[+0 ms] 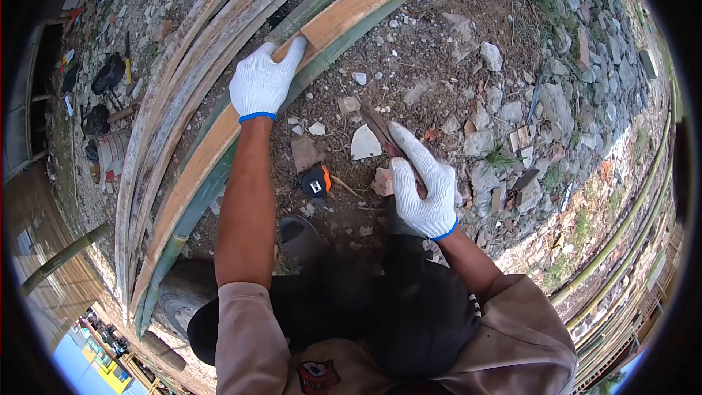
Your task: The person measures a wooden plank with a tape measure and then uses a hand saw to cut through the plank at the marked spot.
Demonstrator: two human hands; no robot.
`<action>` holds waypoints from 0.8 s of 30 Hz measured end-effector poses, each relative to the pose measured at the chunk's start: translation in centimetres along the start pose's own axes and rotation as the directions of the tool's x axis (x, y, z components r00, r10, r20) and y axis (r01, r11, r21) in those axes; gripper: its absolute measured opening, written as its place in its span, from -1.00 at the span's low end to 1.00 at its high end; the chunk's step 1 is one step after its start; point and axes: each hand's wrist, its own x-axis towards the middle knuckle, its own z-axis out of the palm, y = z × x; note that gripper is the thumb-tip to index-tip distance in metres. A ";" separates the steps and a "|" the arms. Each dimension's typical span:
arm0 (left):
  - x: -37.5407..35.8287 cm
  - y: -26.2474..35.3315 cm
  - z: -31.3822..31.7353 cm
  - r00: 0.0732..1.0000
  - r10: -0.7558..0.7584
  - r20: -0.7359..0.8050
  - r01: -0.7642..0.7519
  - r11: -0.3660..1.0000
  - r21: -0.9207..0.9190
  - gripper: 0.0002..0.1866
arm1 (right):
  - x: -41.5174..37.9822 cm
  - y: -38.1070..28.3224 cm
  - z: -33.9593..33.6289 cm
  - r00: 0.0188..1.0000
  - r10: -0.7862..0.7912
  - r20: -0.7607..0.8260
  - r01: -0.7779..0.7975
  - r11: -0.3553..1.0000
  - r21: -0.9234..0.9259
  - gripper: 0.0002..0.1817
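My left hand [263, 82], in a white knit glove with a blue cuff, grips a split bamboo pole [365, 1] with its pale inner face up. The thumb and fingers lie around it near a dark cross line; some fingertips are hidden. My right hand [425, 189], gloved the same way, is closed on a narrow dark brown blade-like tool [379, 130] that points up and left over the soil. Between my hands, an orange and black tape measure [315, 181] lies on the ground, close to a white flat shard [365, 143].
More long split poles [175, 95] curve along the left. Rubble [556, 113] covers the ground at right. Several green bamboo poles [621, 238] lie at far right. A tyre [179, 292] is by my left side, and a dark bag [108, 73] lies at far left.
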 end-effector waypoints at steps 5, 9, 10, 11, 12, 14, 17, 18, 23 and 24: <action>0.5 -0.6 0.6 1.000 0.011 -0.029 -0.010 1.000 0.019 -0.20 | 7.3 -0.2 5.1 1.000 0.006 -0.011 -0.004 0.990 0.137 -0.51; 0.4 0.4 -0.4 0.999 -0.025 0.045 0.024 0.999 0.023 -0.23 | 1.3 -0.2 0.6 0.996 0.064 0.067 -0.068 0.997 0.047 -0.48; 0.6 0.4 -0.3 0.998 -0.017 0.054 0.016 0.999 0.029 -0.23 | -0.8 0.5 -0.1 0.995 0.087 0.052 -0.091 0.992 0.082 -0.46; 0.6 0.3 -0.1 1.000 -0.018 0.026 0.017 0.999 0.033 -0.23 | -1.1 0.5 -0.3 0.996 0.085 0.038 -0.088 0.993 0.081 -0.45; 0.3 0.3 0.2 1.000 -0.017 0.005 0.017 0.999 0.039 -0.22 | -1.5 0.2 -0.5 0.996 0.090 0.023 -0.091 0.993 0.081 -0.45; 0.2 0.2 0.4 1.000 -0.004 -0.007 0.005 0.999 0.041 -0.22 | 1.3 -0.5 0.7 0.993 0.081 0.083 -0.084 0.996 0.042 -0.46; 1.0 -0.6 0.4 1.000 -0.003 -0.021 0.003 1.000 0.030 -0.22 | 6.3 0.2 4.7 0.998 0.053 0.044 -0.056 0.995 0.080 -0.50; 1.1 -0.5 0.4 1.000 -0.003 0.002 0.003 1.000 0.020 -0.21 | 6.7 0.2 5.0 0.999 0.032 0.025 -0.034 0.994 0.100 -0.51; 0.9 -0.1 0.4 1.000 0.018 -0.017 -0.017 0.999 0.035 -0.20 | -0.6 -0.1 0.0 0.986 0.147 0.084 -0.154 0.984 0.091 -0.46; 0.5 -0.3 0.5 0.998 0.020 -0.058 -0.018 1.000 0.021 -0.20 | -0.8 -0.4 -0.4 0.989 0.135 0.052 -0.140 0.982 0.123 -0.45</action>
